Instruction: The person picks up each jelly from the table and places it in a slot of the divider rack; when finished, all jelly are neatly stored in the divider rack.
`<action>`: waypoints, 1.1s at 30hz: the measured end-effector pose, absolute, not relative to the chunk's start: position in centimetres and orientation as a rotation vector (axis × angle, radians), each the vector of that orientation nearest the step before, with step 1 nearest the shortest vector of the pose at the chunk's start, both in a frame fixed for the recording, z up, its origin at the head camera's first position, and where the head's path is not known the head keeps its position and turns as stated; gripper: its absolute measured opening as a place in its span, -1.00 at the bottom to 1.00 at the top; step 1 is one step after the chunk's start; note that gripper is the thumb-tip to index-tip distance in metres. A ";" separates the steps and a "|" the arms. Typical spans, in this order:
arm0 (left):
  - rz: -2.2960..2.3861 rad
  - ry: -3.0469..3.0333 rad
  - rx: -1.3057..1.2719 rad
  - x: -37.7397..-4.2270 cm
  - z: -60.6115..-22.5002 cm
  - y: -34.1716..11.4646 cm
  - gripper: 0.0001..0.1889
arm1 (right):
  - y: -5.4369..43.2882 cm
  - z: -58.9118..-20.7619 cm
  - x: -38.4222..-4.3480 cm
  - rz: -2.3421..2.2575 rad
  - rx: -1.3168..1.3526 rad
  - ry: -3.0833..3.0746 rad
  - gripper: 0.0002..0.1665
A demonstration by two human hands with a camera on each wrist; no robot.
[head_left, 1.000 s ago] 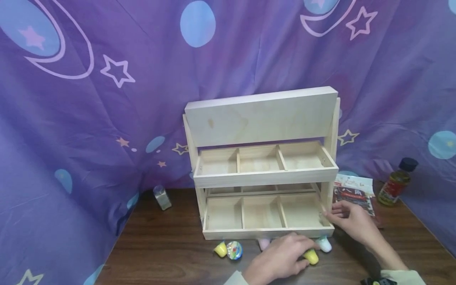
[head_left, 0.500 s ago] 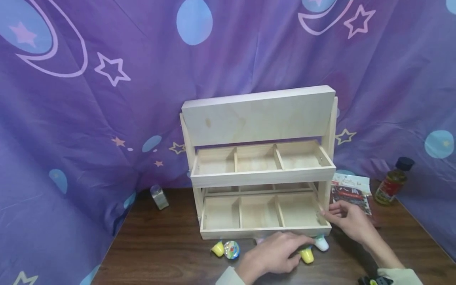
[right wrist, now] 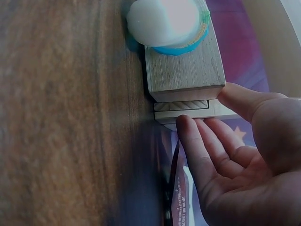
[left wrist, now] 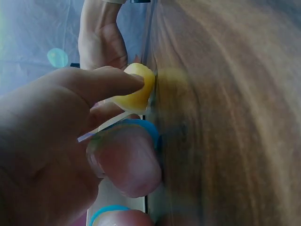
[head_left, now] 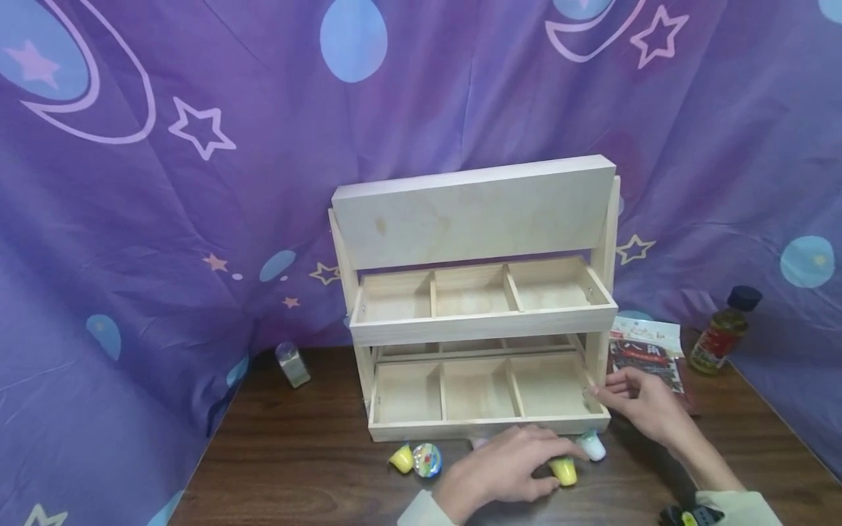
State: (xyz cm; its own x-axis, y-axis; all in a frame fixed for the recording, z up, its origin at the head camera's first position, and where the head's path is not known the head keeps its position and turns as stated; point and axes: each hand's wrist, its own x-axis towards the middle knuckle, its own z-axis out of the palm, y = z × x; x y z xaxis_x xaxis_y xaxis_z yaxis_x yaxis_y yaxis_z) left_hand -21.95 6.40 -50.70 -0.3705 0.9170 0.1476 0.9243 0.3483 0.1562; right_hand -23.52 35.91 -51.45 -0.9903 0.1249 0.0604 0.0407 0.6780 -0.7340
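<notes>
The left hand [head_left: 503, 466] reaches low over the brown surface [head_left: 316, 467], its thumb and forefinger apart on either side of a yellow cup [head_left: 563, 473]; the thumb lies against the cup, but whether this grip is clamped on it I cannot tell. That cup rests on its side in front of the wooden rack [head_left: 473, 219], near a white cup [head_left: 593, 446]. A pink cup [left wrist: 129, 162] sits beside the left palm. The right hand [head_left: 647, 409] has its grip clamped on the right end of the rack's lower tray [head_left: 487, 431], thumb on the tray wall and fingers on the outer side. Behind that hand are a spice packet [head_left: 647, 358] and a dark-capped bottle [head_left: 720, 340]. Farther left lie a second yellow cup [head_left: 402, 459] and, just beside it, a round-lidded cup [head_left: 427, 460]
</notes>
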 end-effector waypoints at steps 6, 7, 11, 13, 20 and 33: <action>-0.320 -2.596 -1.686 -21.9 -50.6 6.4 -0.49 | 36.0 -51.5 -23.6 1.203 -0.132 -2.773 -0.42; -0.332 -2.616 -1.687 -21.9 -50.6 6.4 -0.48 | 36.1 -51.5 -23.6 1.206 -0.136 -2.776 -0.41; -0.332 -2.644 -1.767 -22.2 -50.3 6.1 -0.40 | 36.2 -51.5 -23.7 1.213 -0.150 -2.791 -0.40; -0.333 -2.647 -1.808 -22.4 -50.3 5.9 -0.38 | 36.2 -51.5 -23.7 1.220 -0.145 -2.789 -0.40; -0.427 -2.650 -1.834 -22.7 -50.2 5.5 -0.43 | 36.0 -51.5 -23.5 1.243 -0.122 -2.779 -0.41; -0.526 -2.726 -1.706 -22.5 -50.6 5.9 -0.55 | 36.0 -51.5 -23.6 1.229 -0.097 -2.772 -0.47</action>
State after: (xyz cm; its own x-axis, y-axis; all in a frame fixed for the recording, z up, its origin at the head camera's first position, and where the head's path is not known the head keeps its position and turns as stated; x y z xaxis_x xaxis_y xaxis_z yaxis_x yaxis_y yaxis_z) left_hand -22.50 5.91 -50.58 -0.4468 0.8918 0.0710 0.8542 0.4016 0.3303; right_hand -23.56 36.01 -51.47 -0.9922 0.1016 0.0726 0.0144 0.6707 -0.7416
